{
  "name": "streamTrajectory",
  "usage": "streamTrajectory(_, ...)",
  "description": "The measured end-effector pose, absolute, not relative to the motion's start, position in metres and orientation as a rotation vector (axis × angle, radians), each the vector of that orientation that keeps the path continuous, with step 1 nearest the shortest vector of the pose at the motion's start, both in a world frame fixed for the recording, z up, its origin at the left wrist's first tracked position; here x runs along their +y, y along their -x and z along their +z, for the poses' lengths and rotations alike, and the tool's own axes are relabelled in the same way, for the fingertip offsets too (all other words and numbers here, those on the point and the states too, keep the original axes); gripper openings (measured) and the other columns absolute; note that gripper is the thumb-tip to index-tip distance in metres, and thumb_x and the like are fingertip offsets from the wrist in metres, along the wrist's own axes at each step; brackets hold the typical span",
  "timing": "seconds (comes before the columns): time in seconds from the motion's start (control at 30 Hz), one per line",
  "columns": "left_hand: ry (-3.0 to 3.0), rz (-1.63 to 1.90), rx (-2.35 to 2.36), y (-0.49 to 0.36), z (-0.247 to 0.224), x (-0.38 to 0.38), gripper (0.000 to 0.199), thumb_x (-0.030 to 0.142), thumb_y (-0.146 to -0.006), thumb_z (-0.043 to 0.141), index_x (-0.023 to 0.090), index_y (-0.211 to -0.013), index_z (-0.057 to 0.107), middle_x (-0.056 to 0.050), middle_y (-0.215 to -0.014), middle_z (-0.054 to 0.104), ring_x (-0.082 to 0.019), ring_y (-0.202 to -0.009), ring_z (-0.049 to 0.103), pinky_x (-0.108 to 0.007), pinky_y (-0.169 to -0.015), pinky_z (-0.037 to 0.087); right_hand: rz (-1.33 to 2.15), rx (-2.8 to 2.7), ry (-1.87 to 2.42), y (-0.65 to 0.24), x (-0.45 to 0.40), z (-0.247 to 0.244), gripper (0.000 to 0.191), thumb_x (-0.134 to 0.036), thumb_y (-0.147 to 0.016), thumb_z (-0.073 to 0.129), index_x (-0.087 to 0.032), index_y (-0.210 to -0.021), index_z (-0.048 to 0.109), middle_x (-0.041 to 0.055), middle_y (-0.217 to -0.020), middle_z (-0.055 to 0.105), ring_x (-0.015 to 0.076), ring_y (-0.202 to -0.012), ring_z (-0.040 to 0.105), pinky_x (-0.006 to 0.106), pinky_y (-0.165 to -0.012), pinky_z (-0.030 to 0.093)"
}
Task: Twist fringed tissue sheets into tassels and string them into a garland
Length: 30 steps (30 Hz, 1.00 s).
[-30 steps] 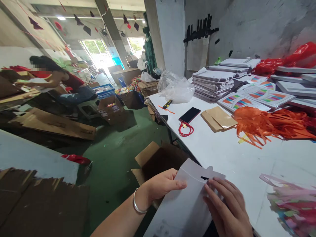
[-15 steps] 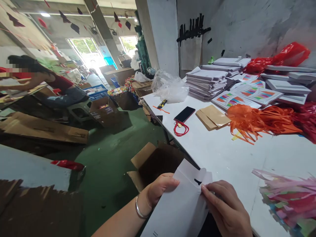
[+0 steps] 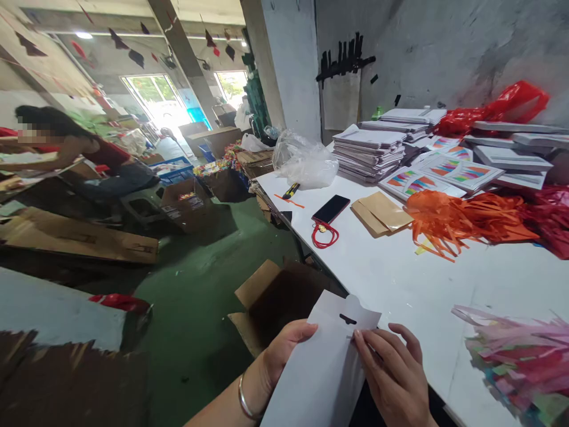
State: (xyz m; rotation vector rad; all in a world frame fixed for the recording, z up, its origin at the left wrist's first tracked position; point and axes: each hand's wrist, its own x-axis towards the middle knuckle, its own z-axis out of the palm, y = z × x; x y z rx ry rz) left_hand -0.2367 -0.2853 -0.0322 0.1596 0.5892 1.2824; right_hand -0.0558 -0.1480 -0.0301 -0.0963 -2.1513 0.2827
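Note:
A white flat carton (image 3: 313,370) with a hang-hole slot near its top is held tilted in front of me, by the table's near edge. My left hand (image 3: 287,350), with a silver bangle on the wrist, is closed around the carton's left edge, thumb on the front face. My right hand (image 3: 395,367) is at the carton's upper right side; its fingertips press together on the face just below the slot, and its thumb is hidden. The top panel with the slot and a rounded tab stands up flat above my fingers.
The white table (image 3: 400,284) bears a phone (image 3: 331,209), a cutter (image 3: 291,191), brown envelopes (image 3: 381,213), orange paper tassels (image 3: 471,219), pink tassels (image 3: 520,356) and stacked white cartons (image 3: 368,154). An open cardboard box (image 3: 262,287) stands below the edge. A person (image 3: 106,148) sits at far left.
The carton's top panel, folded over before, now stands raised with the whole slot showing. My right hand has shifted left and its fingers have moved onto the face below the slot.

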Motion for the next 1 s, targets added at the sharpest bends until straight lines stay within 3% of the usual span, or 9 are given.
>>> streamTrajectory(0.13, -0.101, 1.276, 0.539, 0.234, -0.037, -0.289, 0.059, 0.042, -0.084, 0.062, -0.004, -0.121, 0.066, -0.019, -0.113, 0.075, -0.032, -0.113, 0.066, -0.037, -0.105, 0.04, 0.265, -2.154, 0.053, 0.059, -0.154, -0.033, 0.034, 0.001, -0.094, 0.053, -0.007, -0.126, 0.063, 0.0132, -0.102, 0.073, 0.0224, -0.099, 0.066, 0.052, -0.102, 0.035)
streamTrajectory(0.2, -0.076, 1.285, 0.541, 0.234, -0.041, -0.291, 0.06, 0.043, -0.084, 0.061, -0.004, -0.121, 0.066, -0.019, -0.113, 0.074, -0.032, -0.115, 0.065, -0.037, -0.104, 0.041, 0.29, -2.152, 0.049, 0.061, -0.155, -0.033, 0.031, 0.002, -0.093, 0.053, -0.006, -0.121, 0.064, 0.0127, -0.1, 0.072, 0.0205, -0.096, 0.065, 0.05, -0.102, 0.036)
streamTrajectory(0.43, -0.13, 1.373, 0.634, 0.234, -0.033, -0.295, 0.048, 0.035, -0.084, 0.065, -0.003, -0.113, 0.07, -0.019, -0.104, 0.077, -0.025, -0.09, 0.074, -0.032, -0.089, 0.051, 0.499, -2.162, 0.059, 0.067, -0.15, -0.018, 0.02, 0.0, -0.094, 0.055, -0.013, -0.105, 0.064, 0.0039, -0.089, 0.066, 0.0123, -0.079, 0.063, 0.04, -0.1, 0.041)
streamTrajectory(0.63, -0.18, 1.417, 0.642, 0.228, -0.025, -0.29, 0.043, 0.031, -0.085, 0.067, -0.003, -0.111, 0.072, -0.02, -0.102, 0.078, -0.028, -0.095, 0.074, -0.033, -0.09, 0.053, 0.475, -2.251, 0.046, 0.07, -0.147, -0.01, 0.018, -0.001, -0.095, 0.051, -0.016, -0.097, 0.059, 0.0023, -0.086, 0.064, 0.0122, -0.077, 0.063, 0.039, -0.099, 0.04)
streamTrajectory(0.8, -0.246, 1.556, 0.928, 0.252, -0.022, -0.308, 0.032, 0.026, -0.085, 0.072, 0.001, -0.105, 0.075, -0.02, -0.096, 0.079, -0.028, -0.082, 0.077, -0.032, -0.074, 0.059, 0.692, -2.165, 0.082, 0.056, -0.155, -0.022, 0.021, -0.003, -0.093, 0.048, -0.022, -0.103, 0.052, 0.0044, -0.089, 0.065, 0.0145, -0.078, 0.064, 0.029, -0.077, 0.052)
streamTrajectory(0.9, -0.244, 1.672, 1.112, 0.283, -0.007, -0.331, 0.028, 0.024, -0.086, 0.074, 0.007, -0.108, 0.075, -0.017, -0.099, 0.079, -0.027, -0.083, 0.077, -0.033, -0.074, 0.061, 0.92, -2.109, 0.264, 0.048, -0.166, -0.044, 0.014, -0.013, -0.096, 0.047, -0.025, -0.103, 0.048, 0.0028, -0.083, 0.063, 0.0135, -0.07, 0.063, 0.02, -0.062, 0.053)
streamTrajectory(1.0, -0.284, 1.751, 1.174, 0.304, 0.013, -0.35, 0.026, 0.025, -0.085, 0.076, 0.011, -0.106, 0.076, -0.013, -0.093, 0.08, -0.025, -0.078, 0.077, -0.03, -0.071, 0.061, 0.964, -2.255, 0.457, 0.055, -0.176, -0.081, 0.011, -0.025, -0.101, 0.044, -0.024, -0.096, 0.054, 0.0006, -0.077, 0.063, 0.0114, -0.063, 0.063, 0.017, -0.06, 0.054)
